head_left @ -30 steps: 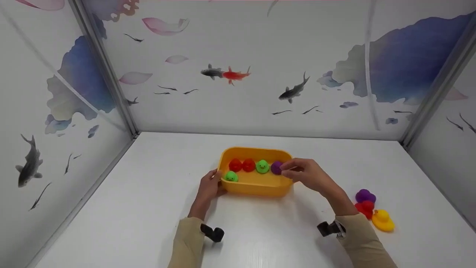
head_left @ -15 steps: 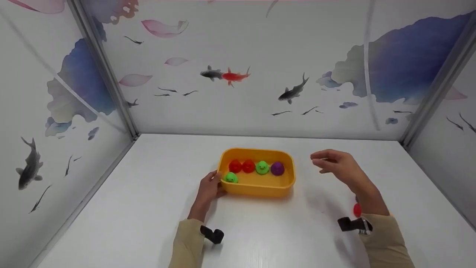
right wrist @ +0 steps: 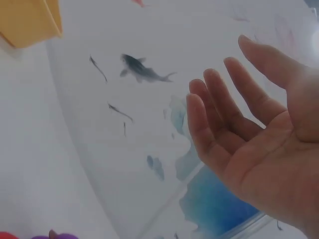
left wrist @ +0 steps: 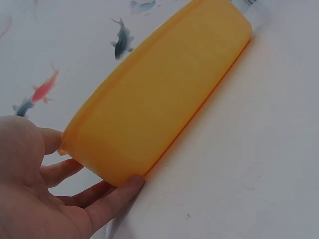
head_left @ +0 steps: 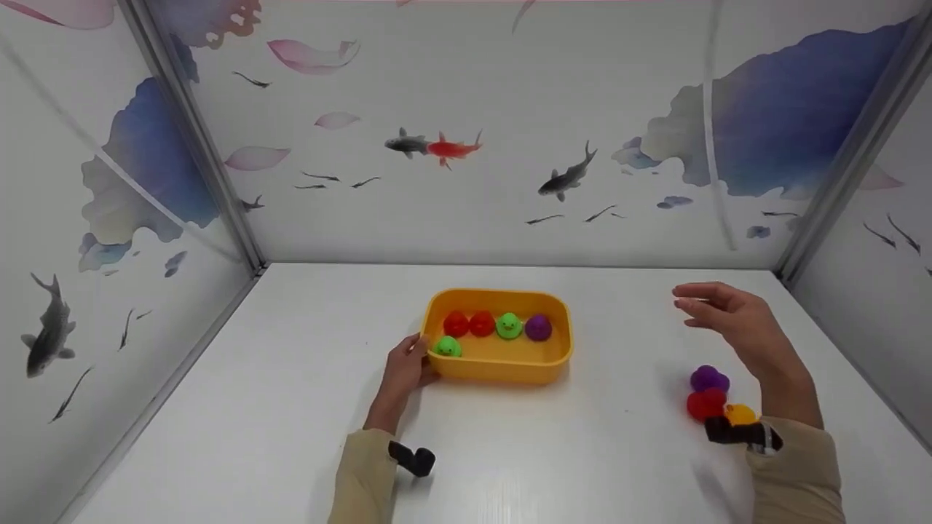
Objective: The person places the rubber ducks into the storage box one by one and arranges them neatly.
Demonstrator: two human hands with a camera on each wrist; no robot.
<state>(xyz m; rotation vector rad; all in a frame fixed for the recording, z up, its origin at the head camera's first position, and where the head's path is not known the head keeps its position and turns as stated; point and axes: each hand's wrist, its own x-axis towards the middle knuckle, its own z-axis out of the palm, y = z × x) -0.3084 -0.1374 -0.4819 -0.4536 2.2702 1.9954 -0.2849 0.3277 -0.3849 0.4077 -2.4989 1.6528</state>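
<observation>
My left hand (head_left: 405,367) grips the left end of a yellow plastic tub (head_left: 502,371), thumb at the rim and fingers against the outer wall (left wrist: 149,99). Inside the tub, two red toy ducks (head_left: 482,324), a green duck (head_left: 509,325) and a purple one (head_left: 538,327) stand in a row. Another green duck (head_left: 448,346) sits in the near left corner. My right hand (head_left: 743,324) hovers over the table at the right, holding nothing, its fingers loosely bent (right wrist: 224,104). Nearest to it on the table are a purple duck (head_left: 708,379), a red duck (head_left: 705,405) and a yellow duck (head_left: 740,414).
A white table (head_left: 240,407) carries everything. Printed panels with fish and petals, such as the back wall (head_left: 466,218), enclose it on the left, back and right. The right wrist's black camera (head_left: 732,431) partly covers the yellow duck in the head view.
My right hand has drawn away from the purple duck in the tub and moved right, above the loose ducks. The left hand and the tub have stayed in place.
</observation>
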